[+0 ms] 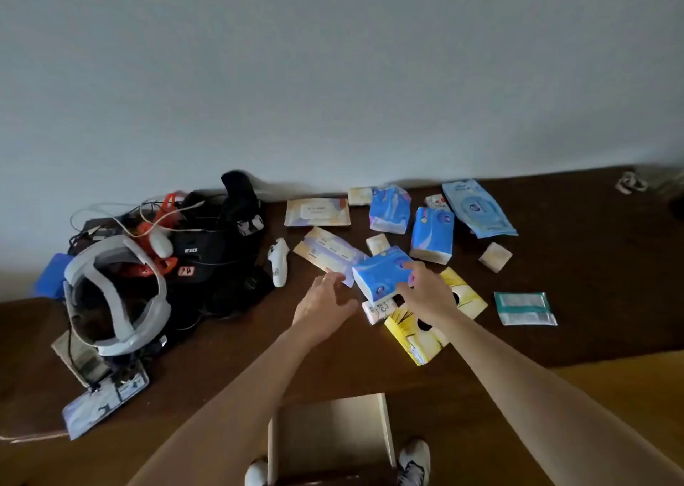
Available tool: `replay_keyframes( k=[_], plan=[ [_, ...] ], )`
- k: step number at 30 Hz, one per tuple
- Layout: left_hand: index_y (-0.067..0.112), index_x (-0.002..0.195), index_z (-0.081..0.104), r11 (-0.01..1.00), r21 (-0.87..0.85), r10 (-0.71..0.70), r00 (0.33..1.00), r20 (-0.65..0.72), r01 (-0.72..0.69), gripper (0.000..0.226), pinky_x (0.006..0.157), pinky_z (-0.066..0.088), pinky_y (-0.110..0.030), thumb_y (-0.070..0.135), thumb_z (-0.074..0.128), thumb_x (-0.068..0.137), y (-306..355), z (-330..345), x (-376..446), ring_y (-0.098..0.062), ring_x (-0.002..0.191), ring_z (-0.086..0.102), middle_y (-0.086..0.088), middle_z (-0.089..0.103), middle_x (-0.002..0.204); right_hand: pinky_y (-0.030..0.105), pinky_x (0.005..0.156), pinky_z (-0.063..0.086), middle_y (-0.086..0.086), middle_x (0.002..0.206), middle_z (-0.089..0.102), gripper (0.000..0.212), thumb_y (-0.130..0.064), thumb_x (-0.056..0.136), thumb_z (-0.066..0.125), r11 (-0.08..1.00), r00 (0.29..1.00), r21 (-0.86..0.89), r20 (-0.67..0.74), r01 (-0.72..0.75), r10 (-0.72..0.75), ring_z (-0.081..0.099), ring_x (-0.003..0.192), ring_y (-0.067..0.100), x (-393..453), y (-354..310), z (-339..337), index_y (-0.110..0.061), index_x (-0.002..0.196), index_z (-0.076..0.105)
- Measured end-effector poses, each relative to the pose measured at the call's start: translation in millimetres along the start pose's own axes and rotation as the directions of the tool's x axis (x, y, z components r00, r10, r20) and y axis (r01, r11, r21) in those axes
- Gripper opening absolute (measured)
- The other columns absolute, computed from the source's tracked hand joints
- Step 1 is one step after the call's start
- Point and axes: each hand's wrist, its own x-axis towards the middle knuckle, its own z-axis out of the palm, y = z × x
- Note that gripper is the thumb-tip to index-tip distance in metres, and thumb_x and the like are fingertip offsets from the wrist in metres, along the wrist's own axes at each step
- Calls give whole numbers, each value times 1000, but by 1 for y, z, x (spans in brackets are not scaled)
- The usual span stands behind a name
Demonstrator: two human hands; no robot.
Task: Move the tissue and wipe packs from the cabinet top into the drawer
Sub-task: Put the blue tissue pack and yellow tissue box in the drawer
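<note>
Tissue and wipe packs lie scattered on the dark wooden cabinet top [577, 286]. My right hand [425, 293] has its fingers on a blue tissue pack [381, 273] at the middle; its hold is loose. My left hand [325, 300] hovers open just left of that pack, fingertips near a long pale wipe pack [327, 252]. Two more blue tissue packs [431, 234] [390, 208], a large blue wipe pack [477, 208], two yellow packs [416, 334] [464, 291], a teal pack [523, 308] and a beige wipe pack [317, 211] lie around. The open drawer [333, 434] shows below, between my forearms.
A white and grey headset [114, 293], black gear with cables [218, 252] and a white controller [278, 265] crowd the left of the cabinet top. A flat printed pack [103, 400] lies at the left front edge. My shoes [414, 459] show beside the drawer.
</note>
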Motion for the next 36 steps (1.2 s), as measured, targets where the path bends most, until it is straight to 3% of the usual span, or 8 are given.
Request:
replay_keyframes(
  k=[5,8,11,17,21,24,28,36],
  plan=[
    [29,152,26,972,220,68,996,65,-81,98,109,37,-46,54,75,72,11,53,62,-24,141,30,-1,31,153,50,111,35,7,147,50,57,-36,98,53,981,997,-181,-30,-72,67,41,138,30,46,36,16,-21,150,35],
    [23,156,16,935,339,68,991,114,-103,108,112,32,-48,59,74,73,8,86,97,-29,144,24,-7,24,158,57,117,28,11,162,27,76,-50,95,58,963,973,-165,-123,-213,194,21,150,32,42,69,44,-18,156,24],
    [19,157,10,906,403,61,983,173,-127,114,111,34,-49,58,75,72,6,108,123,-31,142,25,-10,22,157,56,122,19,14,166,18,78,-57,97,49,959,956,-181,-236,-217,171,13,154,32,36,84,70,-12,156,22],
    [18,149,20,914,396,56,993,99,-91,112,99,44,-43,59,78,63,7,118,131,-31,122,41,-11,37,130,50,110,41,19,132,60,82,-67,85,62,966,920,-229,-392,-120,22,52,128,36,-8,95,102,-5,137,46],
    [22,145,25,963,269,19,1000,4,-20,109,96,44,-39,61,77,58,1,105,93,-24,118,40,-6,38,124,49,120,24,18,130,65,97,-72,73,72,943,950,-314,-312,-105,2,55,131,33,-26,94,109,-5,139,49],
    [22,143,28,987,147,-56,994,-99,70,108,95,45,-36,65,74,56,-16,85,43,-20,118,41,-1,38,122,43,116,35,10,115,72,89,-55,74,83,954,955,-299,-292,-35,-56,60,118,26,-41,88,99,-10,141,45],
    [26,145,28,984,24,-172,980,-99,175,109,97,46,-37,66,75,55,-51,64,-32,-18,122,42,2,38,127,41,100,44,2,99,72,83,-55,73,81,955,945,-290,-292,59,-148,64,98,22,-95,82,102,-16,137,46],
    [27,143,34,974,136,-181,983,-18,182,103,90,52,-43,75,65,59,-150,72,-189,-27,122,48,-3,46,127,35,90,51,-11,80,69,66,-63,90,54,962,958,-185,-169,200,-232,67,75,11,-232,81,181,-16,136,46]
  ],
)
